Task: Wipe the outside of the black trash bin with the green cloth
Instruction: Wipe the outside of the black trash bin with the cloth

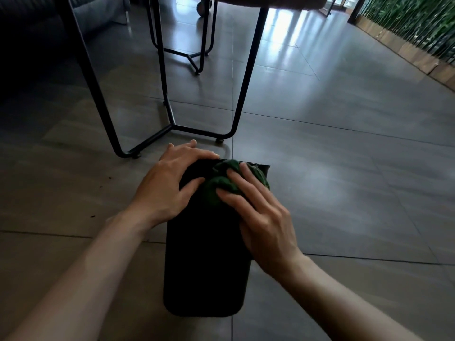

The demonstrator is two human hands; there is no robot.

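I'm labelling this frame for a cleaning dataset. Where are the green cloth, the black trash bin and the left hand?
green cloth [227,184]: head view, on the bunched fabric left of the fingers.
black trash bin [204,267]: head view, on its bare dark side.
left hand [170,183]: head view, on the back of the hand.

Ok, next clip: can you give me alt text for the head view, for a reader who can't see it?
A person's right hand presses a bunched green cloth against a black trash bin lying on a grey tiled floor, while the left hand steadies the bin's far end. Black metal table legs stand just beyond.
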